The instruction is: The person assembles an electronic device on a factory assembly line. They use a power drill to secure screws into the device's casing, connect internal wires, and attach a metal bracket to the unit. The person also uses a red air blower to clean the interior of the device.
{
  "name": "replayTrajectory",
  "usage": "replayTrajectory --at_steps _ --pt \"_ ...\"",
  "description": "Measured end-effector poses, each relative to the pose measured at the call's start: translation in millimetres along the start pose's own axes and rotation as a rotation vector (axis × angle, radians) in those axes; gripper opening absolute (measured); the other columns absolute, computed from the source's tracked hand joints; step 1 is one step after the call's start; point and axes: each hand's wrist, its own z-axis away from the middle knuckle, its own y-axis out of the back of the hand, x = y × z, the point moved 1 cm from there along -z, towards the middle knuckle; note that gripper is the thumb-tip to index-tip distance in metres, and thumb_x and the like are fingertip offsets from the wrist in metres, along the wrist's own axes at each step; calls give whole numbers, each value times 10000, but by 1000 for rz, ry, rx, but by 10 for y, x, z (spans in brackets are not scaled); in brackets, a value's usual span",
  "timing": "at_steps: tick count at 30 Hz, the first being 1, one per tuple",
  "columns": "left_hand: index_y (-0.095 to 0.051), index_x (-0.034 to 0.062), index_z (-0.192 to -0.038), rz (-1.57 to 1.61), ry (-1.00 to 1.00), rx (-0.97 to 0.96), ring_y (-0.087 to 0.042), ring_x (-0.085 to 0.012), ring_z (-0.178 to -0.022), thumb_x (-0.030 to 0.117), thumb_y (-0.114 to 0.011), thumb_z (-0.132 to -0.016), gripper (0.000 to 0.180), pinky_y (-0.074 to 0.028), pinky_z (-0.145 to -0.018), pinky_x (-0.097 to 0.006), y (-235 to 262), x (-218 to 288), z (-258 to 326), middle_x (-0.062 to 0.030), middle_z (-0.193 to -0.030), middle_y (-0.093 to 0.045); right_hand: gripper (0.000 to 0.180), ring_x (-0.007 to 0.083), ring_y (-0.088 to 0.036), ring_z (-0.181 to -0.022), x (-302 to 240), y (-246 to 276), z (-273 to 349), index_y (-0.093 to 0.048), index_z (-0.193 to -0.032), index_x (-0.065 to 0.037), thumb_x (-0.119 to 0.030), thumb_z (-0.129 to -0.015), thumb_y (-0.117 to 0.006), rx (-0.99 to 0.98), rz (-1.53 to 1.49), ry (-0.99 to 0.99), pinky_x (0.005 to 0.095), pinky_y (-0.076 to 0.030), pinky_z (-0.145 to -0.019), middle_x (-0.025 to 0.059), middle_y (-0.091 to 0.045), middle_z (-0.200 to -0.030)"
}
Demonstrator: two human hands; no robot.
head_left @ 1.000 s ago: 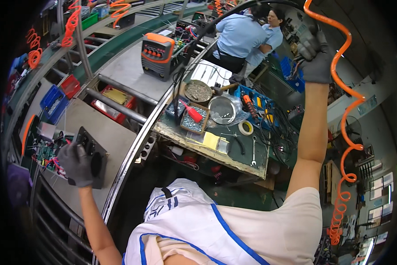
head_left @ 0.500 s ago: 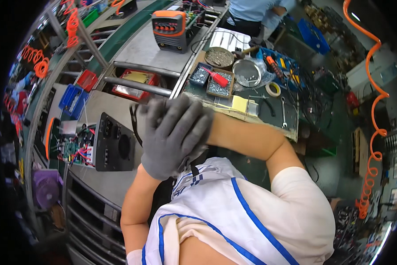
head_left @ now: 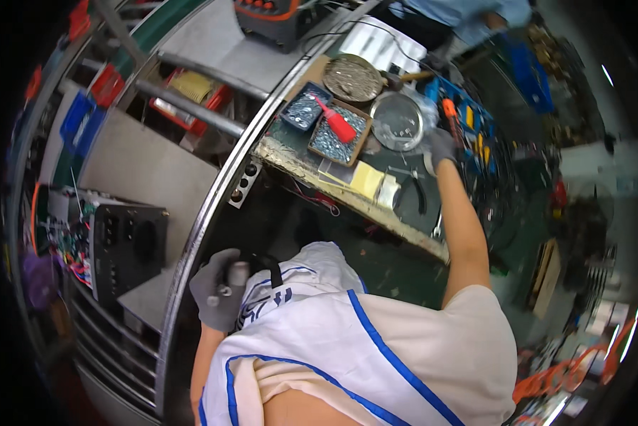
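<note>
My left hand (head_left: 214, 292), in a grey glove, is low near my apron, its fingers curled round a small greyish cylindrical thing (head_left: 238, 272) I cannot make out. A black strap or cable (head_left: 270, 271) is beside it. My right hand (head_left: 441, 148), also gloved, reaches over the workbench, beside a round metal dish (head_left: 397, 122) and the blue tool bin (head_left: 468, 117). Blur smears its fingers, and a pale edge shows under it. Nearer me are pliers (head_left: 420, 197) and yellow notes (head_left: 365, 179).
A red bottle (head_left: 340, 126) lies on a box of screws (head_left: 329, 145), next to a blue box (head_left: 304, 106) and a round tray of small parts (head_left: 352, 77). An opened black machine (head_left: 131, 245) stands on the left rollers. A metal rail (head_left: 212, 199) separates conveyor and bench.
My hands were together in front of me; now they are apart. The right has gone out over the bench where a tape roll lay, and the left has dropped. The view has shifted.
</note>
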Motion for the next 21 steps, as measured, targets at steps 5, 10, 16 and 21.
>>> replayTrajectory --at_steps 5,10,16,21 --pt "-532 93 -1199 -300 -61 -118 -563 -325 -753 129 -647 -782 435 -458 -667 -405 -409 -80 -201 -118 -831 -574 532 329 -606 -1051 22 587 -875 -602 -1191 -106 -362 -732 -683 83 932 24 402 -471 -891 163 -628 -1139" --pt "-519 113 -1180 -301 100 -25 -557 -333 -859 104 -591 -801 386 -458 -723 -428 -538 -402 -31 -125 -899 -556 532 265 -464 -1245 941 860 -1850 -431 -1321 -59 -246 -838 -554 -239 693 91 351 -340 -1059 129 -463 -1377" --pt "-648 86 -949 -341 237 264 -620 -295 -679 153 -583 -849 136 -489 -619 -381 -440 -303 24 -115 -763 -636 439 364 -618 -887 586 729 -1883 -575 -1108 -29 -360 -820 -561 -7 1165 109 437 -496 -741 186 -636 -969" --pt "-633 53 -1027 472 495 361 -534 -153 -507 222 -525 -931 222 -423 -496 -311 -196 -316 -5 -72 -613 -586 325 99 -503 -533 -426 917 -1500 -528 -694 -134 -390 -888 -479 -689 -739 -283 246 -365 -487 -13 -483 -567"
